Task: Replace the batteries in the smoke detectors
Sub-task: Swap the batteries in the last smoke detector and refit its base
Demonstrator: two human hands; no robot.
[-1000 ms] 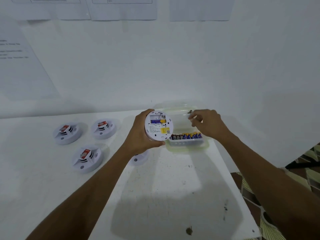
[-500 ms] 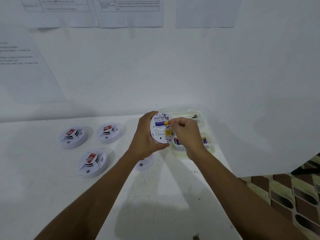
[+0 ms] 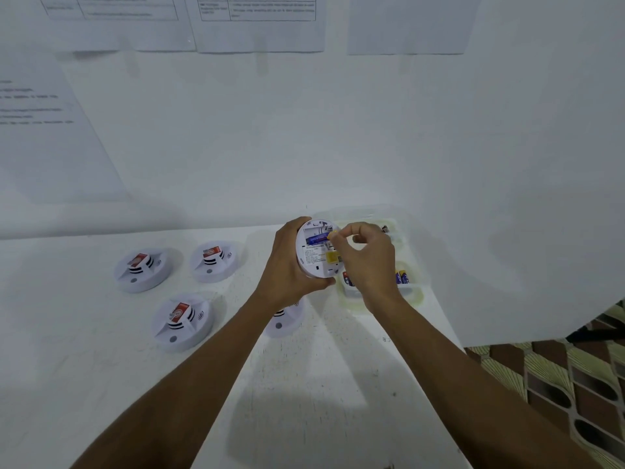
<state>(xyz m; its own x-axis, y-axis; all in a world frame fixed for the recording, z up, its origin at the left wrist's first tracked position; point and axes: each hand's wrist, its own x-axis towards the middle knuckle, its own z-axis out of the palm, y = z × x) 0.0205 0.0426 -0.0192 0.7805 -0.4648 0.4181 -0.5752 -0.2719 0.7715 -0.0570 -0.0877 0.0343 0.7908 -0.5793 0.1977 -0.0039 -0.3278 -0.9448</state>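
white table (image 3: 101, 384) set against a white wall (image 3: 304, 147) with printed sheets (image 3: 260, 25) taped along its top; patterned floor (image 3: 558, 384) at lower right. the left hand (image 3: 287, 265) grips the rim of a smoke detector (image 3: 316, 262), fingers curled round its edge, holding it off the table and tilted so that its open back faces the camera. a blue battery (image 3: 314, 239) lies crosswise in the compartment near the upper edge of that back. the right hand (image 3: 368, 262) has its fingers curled, with thumb and forefinger tips (image 3: 333, 234) pinching the yellow end of the blue battery. one second earlier this hand is over the clear plastic container (image 3: 414, 296), apart from the detector; half a second earlier it is already at the compartment, as now. the left hand's grip is unchanged across the three frames. the container stands on the table just behind the right hand, which now hides most of the row of spare batteries (image 3: 402, 277) seen in full one second ago. four more detectors rest face up on the table: a rear-left detector (image 3: 140, 270), a rear-middle detector (image 3: 213, 260), a front-left detector (image 3: 182, 321), and a partly hidden detector (image 3: 285, 321) under the left wrist, all in the same places as before.
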